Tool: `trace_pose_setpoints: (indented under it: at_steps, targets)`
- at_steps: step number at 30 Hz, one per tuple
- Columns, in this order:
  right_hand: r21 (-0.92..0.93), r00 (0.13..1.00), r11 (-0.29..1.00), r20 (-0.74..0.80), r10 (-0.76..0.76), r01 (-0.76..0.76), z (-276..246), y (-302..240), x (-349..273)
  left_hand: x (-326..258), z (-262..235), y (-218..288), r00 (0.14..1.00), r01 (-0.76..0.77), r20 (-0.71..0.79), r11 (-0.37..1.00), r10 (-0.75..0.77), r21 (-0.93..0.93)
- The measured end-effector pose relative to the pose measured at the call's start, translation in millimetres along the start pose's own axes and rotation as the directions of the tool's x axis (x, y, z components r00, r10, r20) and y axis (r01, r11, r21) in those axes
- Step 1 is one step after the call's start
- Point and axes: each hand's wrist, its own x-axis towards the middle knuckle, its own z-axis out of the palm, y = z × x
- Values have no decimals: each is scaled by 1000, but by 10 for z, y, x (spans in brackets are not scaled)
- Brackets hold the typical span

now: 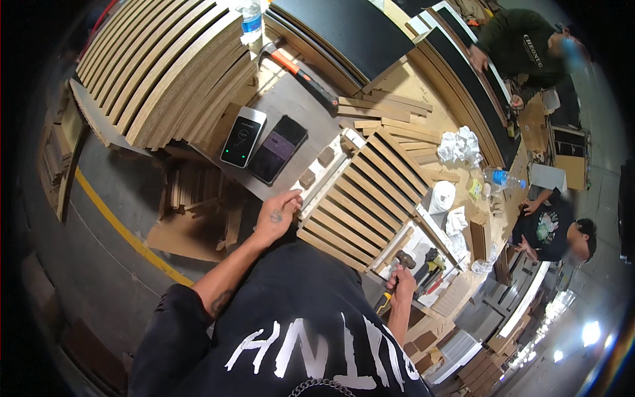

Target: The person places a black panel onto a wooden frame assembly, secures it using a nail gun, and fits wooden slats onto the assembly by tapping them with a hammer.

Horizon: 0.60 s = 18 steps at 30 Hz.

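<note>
In front of me lies a slatted wooden panel [364, 198], its parallel strips set in a white-edged frame [324, 182] with small brown blocks along its left side. My left hand [274, 215] is at the near left corner of that frame, fingers bent together against its edge; anything between them is too small to make out. A hammer [405, 259] with a dark head and a yellow-and-black handle is gripped in my right hand [402, 284], just beyond the panel's right end. Next to it lies a yellow-and-black power tool [431, 264].
A tall stack of slatted panels [165, 73] rises at left. Behind the frame lie a phone [279, 149], a white-edged device [243, 137], an orange-handled hammer [301, 76] and loose wood strips [390, 109]. Crumpled paper [460, 145] and a bottle [506, 178] sit right; two people work beyond.
</note>
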Motion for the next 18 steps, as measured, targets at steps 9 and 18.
trace_pose_setpoints:
  at_steps: [9, 18]
  targets:
    - [-39, 998, 998, -4, 55, -55, 147, 91, -350, -331, 54, 148, 971, -68, 237, 929, -22, 363]
    - [-148, 984, 977, -113, 137, -153, 182, 361, -425, -500, 169, 296, 922, -5, 351, 900, -165, 436]
